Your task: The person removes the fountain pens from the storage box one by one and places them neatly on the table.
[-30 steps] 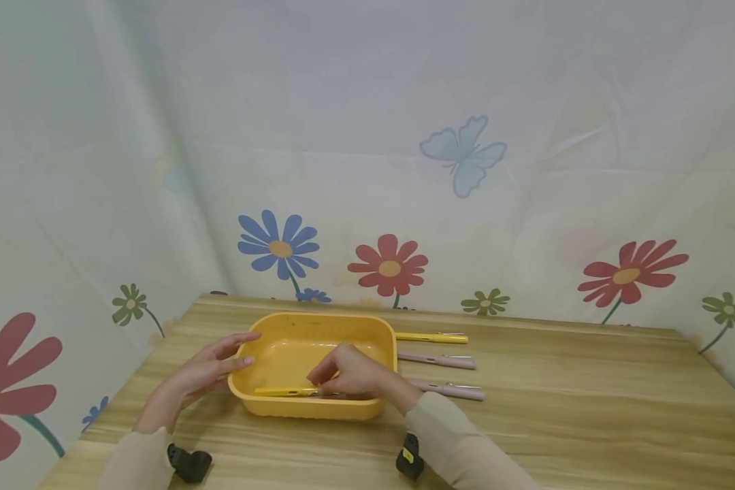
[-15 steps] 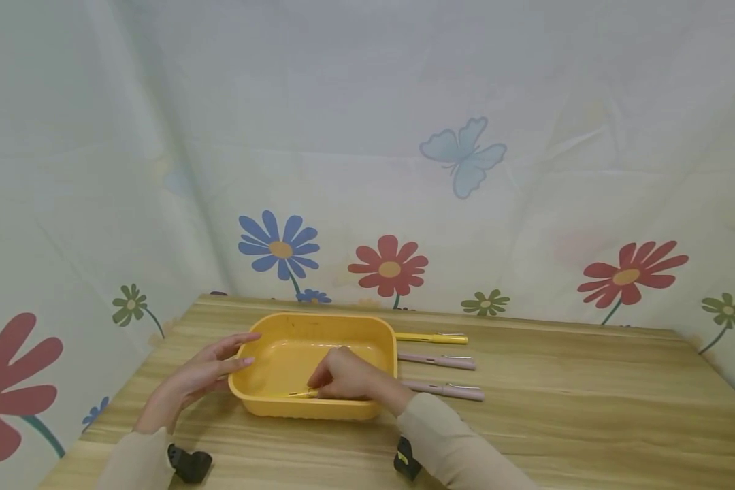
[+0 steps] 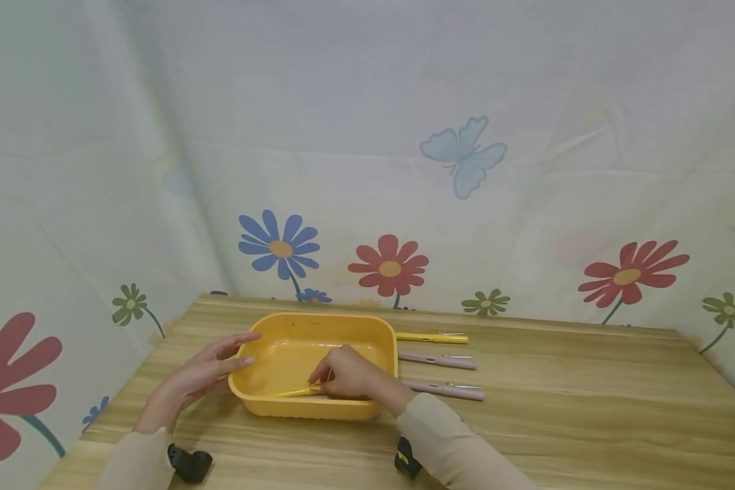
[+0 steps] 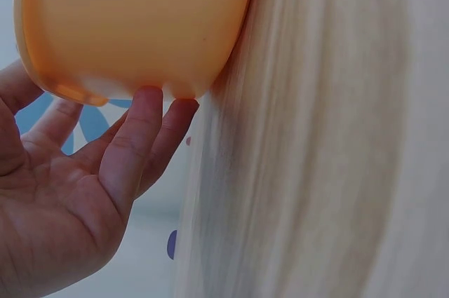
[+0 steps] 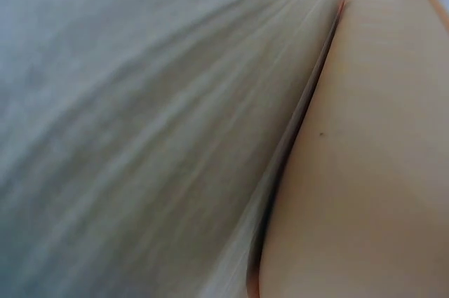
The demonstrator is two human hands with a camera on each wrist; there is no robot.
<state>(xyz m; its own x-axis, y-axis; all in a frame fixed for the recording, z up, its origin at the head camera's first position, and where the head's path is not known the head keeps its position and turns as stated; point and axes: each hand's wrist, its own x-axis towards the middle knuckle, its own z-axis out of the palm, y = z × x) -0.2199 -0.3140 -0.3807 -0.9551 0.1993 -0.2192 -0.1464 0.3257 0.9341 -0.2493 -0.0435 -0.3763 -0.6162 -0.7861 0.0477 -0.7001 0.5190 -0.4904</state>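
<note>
A yellow plastic basin [image 3: 269, 407] stands on the wooden table. My left hand [image 3: 203, 371] holds its left end, with two fingertips over the rim in the head view. In the left wrist view, other fingers [image 4: 133, 140] press the outer wall. Inside the basin, near its front wall, my right hand [image 3: 349, 373] pinches a yellow pen [image 3: 295, 393]. The pen's right part is hidden by that hand. In the right wrist view the basin's outer wall [image 5: 365, 137] covers the right side, and the right hand is out of sight.
To the basin's right, another yellow pen [image 3: 431, 337] and two pale pink pens, one farther back [image 3: 444, 361] and one nearer [image 3: 453, 390], lie side by side on the table [image 3: 563, 401]. A flowered cloth [image 3: 527, 224] hangs behind the table.
My right hand has closed its fingertips on the yellow pen in the basin and shifted slightly left. The pen now lies at a slight slant. My left hand stays in place.
</note>
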